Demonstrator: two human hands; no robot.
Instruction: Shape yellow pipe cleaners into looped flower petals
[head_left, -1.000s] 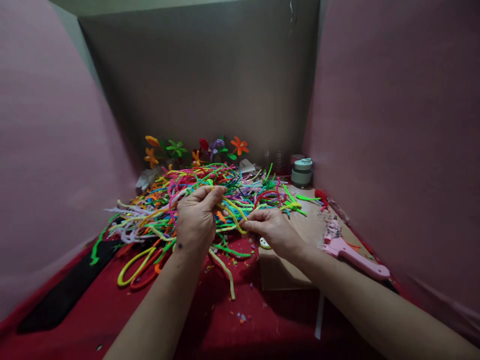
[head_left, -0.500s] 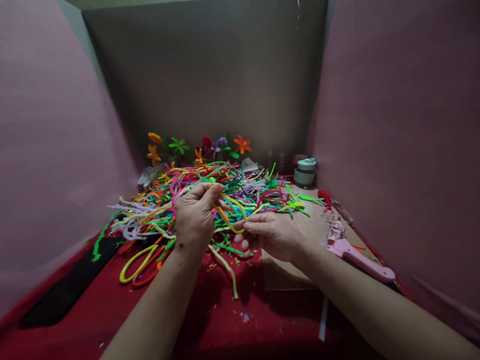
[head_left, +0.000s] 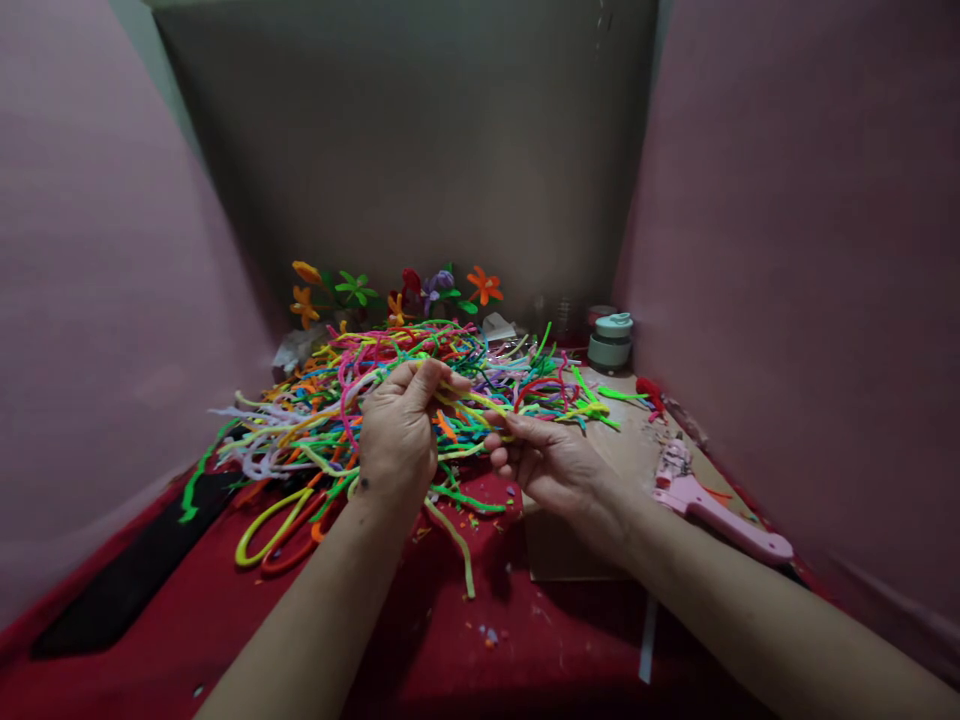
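Pinched between both my hands is a yellow pipe cleaner [head_left: 484, 402], bent so that two strands run side by side. My left hand [head_left: 397, 420] is closed on one end, thumb against the fingers. The other end sits between the thumb and index finger of my right hand [head_left: 551, 455], whose remaining fingers curl loosely below. Beneath and behind the hands spreads a large tangled pile of coloured pipe cleaners [head_left: 300, 430]. One pale yellow pipe cleaner [head_left: 459, 545] hangs out of the pile toward me.
Pipe-cleaner flowers [head_left: 420, 290] stand behind the pile. A pink glue gun [head_left: 720, 515] lies at the right by a brown board [head_left: 574, 550]. A mint-lidded cup [head_left: 610, 343] is at the back right. A dark strip [head_left: 135, 565] lies left on the red cloth [head_left: 420, 650].
My right hand has moved right and slightly up, away from the left. The yellow pipe cleaner's hanging loop has been drawn out straighter between the hands.
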